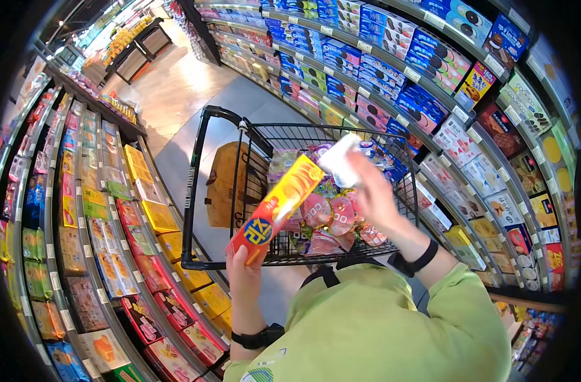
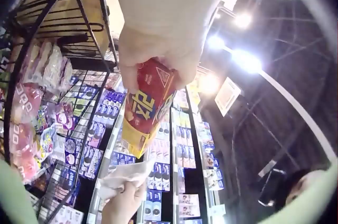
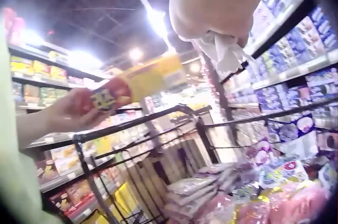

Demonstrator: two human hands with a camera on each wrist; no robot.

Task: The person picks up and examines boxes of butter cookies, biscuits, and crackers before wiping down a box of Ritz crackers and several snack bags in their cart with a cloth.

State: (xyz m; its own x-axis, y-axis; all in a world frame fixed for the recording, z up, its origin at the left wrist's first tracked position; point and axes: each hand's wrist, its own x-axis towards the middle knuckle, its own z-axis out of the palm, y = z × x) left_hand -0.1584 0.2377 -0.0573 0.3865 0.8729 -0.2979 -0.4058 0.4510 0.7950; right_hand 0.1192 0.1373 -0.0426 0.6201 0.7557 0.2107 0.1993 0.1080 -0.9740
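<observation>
My left hand [image 1: 245, 270] grips the red end of a long red-and-yellow snack box [image 1: 284, 200], held slanting up over the cart's near side. In the left wrist view the fingers curl round the box's [image 2: 150, 102] end. My right hand [image 1: 374, 194] pinches a crumpled white tissue or cloth [image 1: 340, 160] just beyond the box's yellow end. The white piece [image 3: 224, 52] hangs loosely from the fingers in the right wrist view. Beneath both hands is a black wire shopping cart [image 1: 187, 210] holding several bagged sweets, among them pink round packs [image 1: 341, 215].
Shelves of blue cookie boxes [image 1: 424, 60] run along the right side. To the left, lower shelves carry red and yellow packs [image 1: 154, 264]. A brown carton [image 1: 227, 184] sits low at the cart's left. Tiled floor [image 1: 176, 76] stretches ahead toward another display [image 1: 128, 41].
</observation>
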